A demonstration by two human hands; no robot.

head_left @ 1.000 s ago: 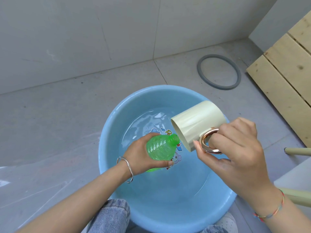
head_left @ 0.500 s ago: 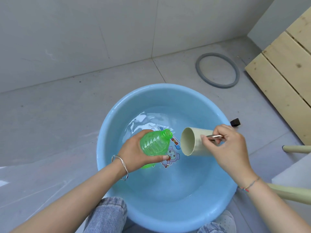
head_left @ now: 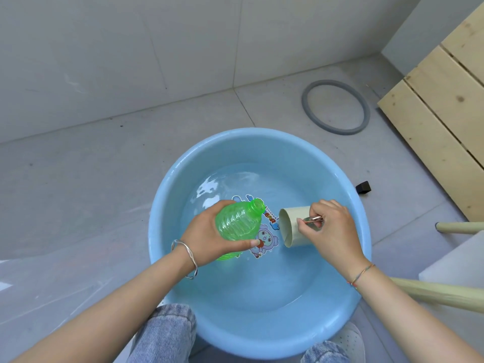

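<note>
A light blue basin [head_left: 167,205] with shallow water stands on the grey floor between my knees. My left hand [head_left: 207,235] grips a green ribbed plastic bottle [head_left: 239,221] above the water, its open neck pointing up and right. My right hand [head_left: 331,229] holds a cream mug [head_left: 290,226] by its copper-coloured handle [head_left: 313,219]. The mug lies on its side low in the basin, mouth turned left toward the bottle. A cartoon sticker [head_left: 265,238] shows on the basin's bottom between the two.
A grey rubber ring [head_left: 309,111] lies on the floor behind the basin. Pale wooden planks [head_left: 440,121] lean at the right. A small black block [head_left: 363,187] sits by the basin's right rim. Cream stool legs [head_left: 445,293] and a white surface are at right.
My right hand has lowered the mug from above the bottle's neck down into the basin, tipping it on its side. The bottle has stayed almost in place.
</note>
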